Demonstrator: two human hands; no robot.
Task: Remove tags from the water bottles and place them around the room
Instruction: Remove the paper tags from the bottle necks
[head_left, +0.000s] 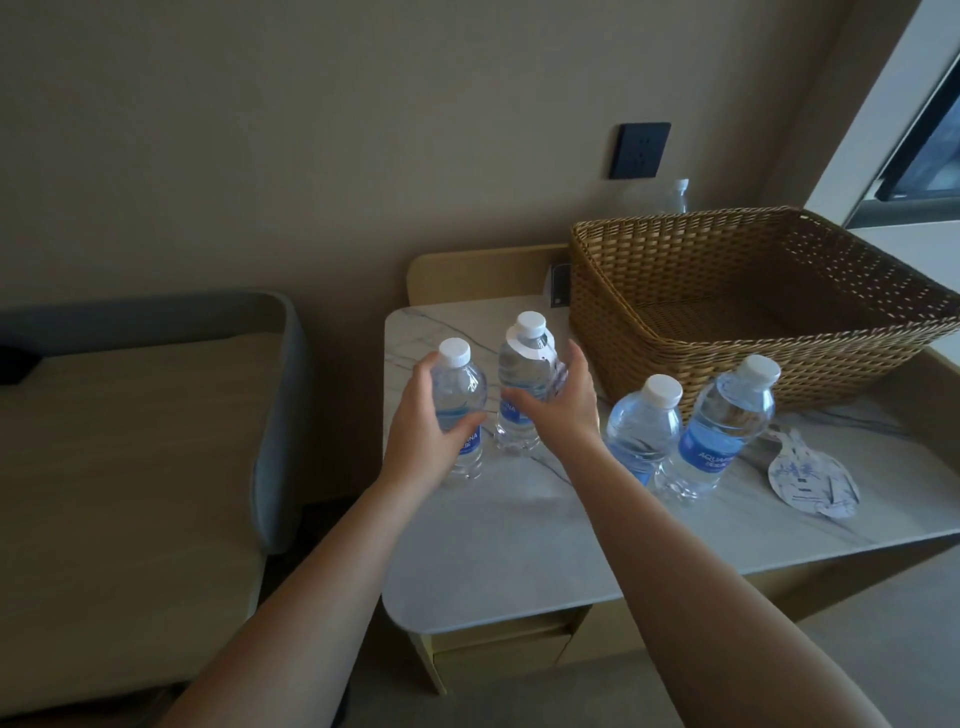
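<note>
Hands grip 2 upright bottles on the marble table (519, 545): left hand (423, 423) wraps the untagged bottle (462, 410), right hand's (558, 400) fingers curl round the tagged bottle (524, 374).

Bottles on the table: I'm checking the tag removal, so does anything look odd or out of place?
One bottle, under the right hand, has a white tag round its neck; the other three on the table show none. Loose tags lie beside the right-most bottle. Nothing looks spilled or tipped.
</note>
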